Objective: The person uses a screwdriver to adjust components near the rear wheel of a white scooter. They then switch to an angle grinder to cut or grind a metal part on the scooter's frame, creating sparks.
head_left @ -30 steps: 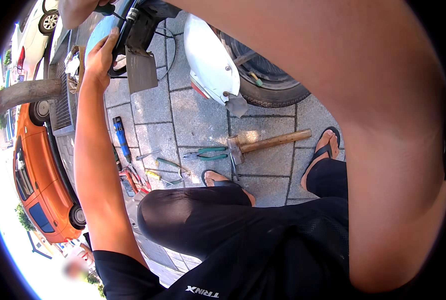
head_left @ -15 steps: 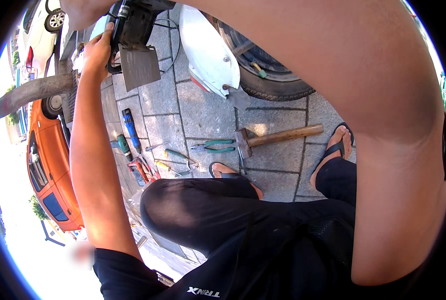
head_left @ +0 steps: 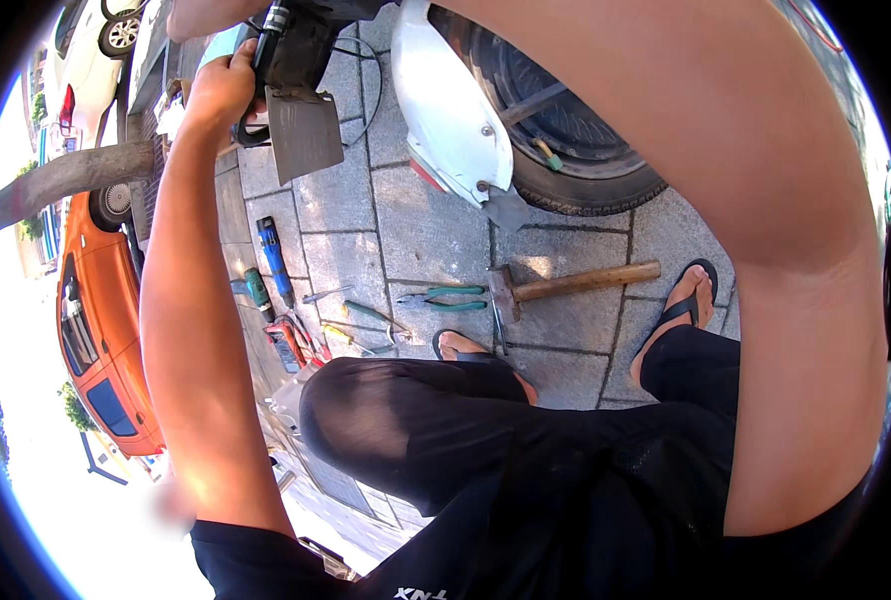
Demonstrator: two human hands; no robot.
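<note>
My left hand [head_left: 224, 92] is closed around a black rail [head_left: 262, 75] at the rear of a scooter, its thumb lying along the bar. Just below it hangs a flat grey metal plate [head_left: 306, 135], fixed to the black underside. My right arm arches across the top of the view. Only part of my right hand [head_left: 206, 15] shows at the upper edge, near the same black rear part, and its fingers are out of sight. A white body panel [head_left: 451, 110] and a wheel with a black tyre [head_left: 586, 190] stand right of the rail.
On the stone paving lie a wooden-handled hammer [head_left: 586, 280], green-handled pliers [head_left: 446, 297], a blue tool [head_left: 275, 260], a green-and-black screwdriver [head_left: 259, 294] and red-handled tools [head_left: 306, 340]. My sandalled feet are beside the hammer. A tree trunk [head_left: 66, 188] and an orange car [head_left: 111, 340] are at left.
The whole view has shifted, so the scooter and tools sit a little farther right. My left hand keeps its hold on the black rail, and the right arm stays arched overhead.
</note>
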